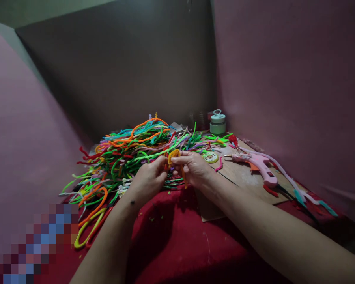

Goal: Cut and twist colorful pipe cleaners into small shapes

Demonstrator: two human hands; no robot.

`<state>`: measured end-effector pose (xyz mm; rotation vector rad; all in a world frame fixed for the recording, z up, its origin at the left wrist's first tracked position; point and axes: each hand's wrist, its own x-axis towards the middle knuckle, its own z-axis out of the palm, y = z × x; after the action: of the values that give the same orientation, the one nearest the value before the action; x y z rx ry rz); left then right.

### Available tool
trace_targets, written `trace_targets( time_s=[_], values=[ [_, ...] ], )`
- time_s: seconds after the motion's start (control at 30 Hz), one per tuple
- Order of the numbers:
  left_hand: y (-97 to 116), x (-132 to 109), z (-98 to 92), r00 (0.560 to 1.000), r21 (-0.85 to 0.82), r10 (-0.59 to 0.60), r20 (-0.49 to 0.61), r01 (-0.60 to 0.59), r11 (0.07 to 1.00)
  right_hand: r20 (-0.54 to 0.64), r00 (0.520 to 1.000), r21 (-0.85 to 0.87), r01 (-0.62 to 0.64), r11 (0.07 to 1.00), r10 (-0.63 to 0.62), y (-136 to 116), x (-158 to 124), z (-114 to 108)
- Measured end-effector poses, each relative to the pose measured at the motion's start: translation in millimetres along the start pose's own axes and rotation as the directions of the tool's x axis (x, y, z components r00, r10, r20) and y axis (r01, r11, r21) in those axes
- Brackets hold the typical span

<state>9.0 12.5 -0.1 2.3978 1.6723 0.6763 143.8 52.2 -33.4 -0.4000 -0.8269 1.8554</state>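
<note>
Both my hands meet over the middle of a red cloth (pixel 171 236). My left hand (pixel 149 179) and my right hand (pixel 193 167) pinch a bent orange-yellow pipe cleaner (pixel 174 154) between their fingertips. One end of it hangs down past my right hand's fingers. Just behind the hands lies a big tangled pile of pipe cleaners (pixel 130 152) in green, orange, red, blue and purple.
A pink glue gun (pixel 258 163) lies on a wooden board (pixel 242 173) to the right, its cord trailing toward the right edge. A small round ring (pixel 210 157) and a pale green tin (pixel 217 122) sit behind. Pink and grey walls close in on three sides.
</note>
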Motion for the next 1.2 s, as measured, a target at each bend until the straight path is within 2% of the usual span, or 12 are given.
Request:
trace_targets(
  time_s=[0.07,0.23,0.33,0.4,0.47,0.6,0.67,0.83,1.07,1.13,1.2],
  values=[
    [-1,-1,-2.8,0.998,-0.075,-0.003,0.064,0.008,0.997,-0.035,0.999,0.011,-0.018,1.000,0.019,-1,0,0],
    [-8,-3,-9.2,0.969,-0.299,-0.073,0.236,0.144,0.944,-0.071,0.997,0.011,-0.030,0.999,0.031,-2,-1,0],
    [-11,-1,-10.7,0.982,-0.323,-0.012,0.187,0.073,0.944,-0.073,0.997,-0.020,-0.012,1.000,0.011,-1,-1,0],
    [-10,1,-10.4,0.991,-0.346,-0.033,0.132,0.077,0.935,-0.071,0.997,-0.045,0.010,0.999,-0.013,0,0,-1],
    [-7,2,-8.0,0.989,-0.473,-0.086,0.119,0.133,0.871,-0.074,0.997,-0.055,0.020,0.998,-0.024,2,1,-3],
    [1,2,1.8,0.976,-0.742,-0.152,0.156,0.218,0.634,-0.090,0.996,-0.040,0.008,0.999,-0.012,6,2,-4],
    [5,3,6.0,0.963,-0.769,-0.185,0.194,0.267,0.581,-0.072,0.997,-0.028,-0.010,1.000,0.008,5,2,-4],
    [13,2,6.9,0.962,-0.764,-0.199,0.188,0.271,0.585,-0.017,0.999,-0.020,-0.045,0.999,0.044,3,1,-3],
    [7,0,5.4,0.969,-0.720,-0.171,0.176,0.245,0.649,-0.085,0.991,-0.089,0.096,0.991,-0.104,6,3,-4],
    [5,0,6.0,0.964,-0.760,-0.167,0.207,0.266,0.593,-0.083,0.993,-0.072,0.082,0.994,-0.088,6,3,-2],
    [1,1,6.3,0.955,-0.840,-0.152,0.255,0.297,0.454,-0.061,0.997,-0.013,0.035,0.999,-0.036,4,3,0]
  ],
)
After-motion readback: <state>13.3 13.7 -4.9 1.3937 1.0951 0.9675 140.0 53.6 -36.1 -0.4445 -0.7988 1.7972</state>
